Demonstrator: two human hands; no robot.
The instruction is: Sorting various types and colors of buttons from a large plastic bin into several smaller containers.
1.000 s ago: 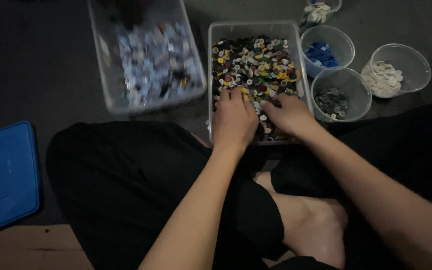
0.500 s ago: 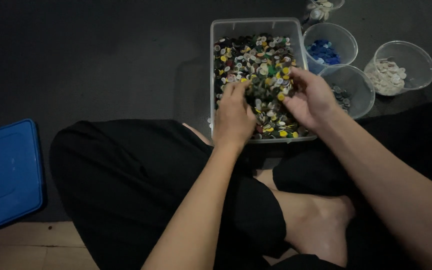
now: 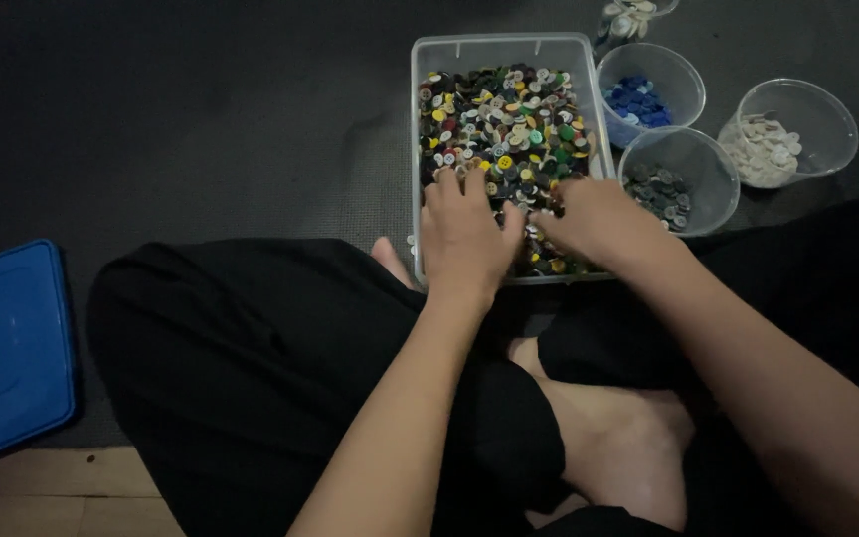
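Right hand [image 3: 599,221] shifted nearer, button bin [image 3: 429,60] beneath

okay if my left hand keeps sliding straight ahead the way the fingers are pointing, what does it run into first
The left hand lies flat in the clear bin, fingers pointing toward its far end. Going straight on, it would first plough into the mixed coloured buttons heaped ahead, then probably the bin's far wall; depth is hard to judge.

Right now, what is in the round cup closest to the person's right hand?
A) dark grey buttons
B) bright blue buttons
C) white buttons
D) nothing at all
A: the cup beside the right hand holds dark grey buttons, while the blue buttons and white buttons sit in cups farther off.
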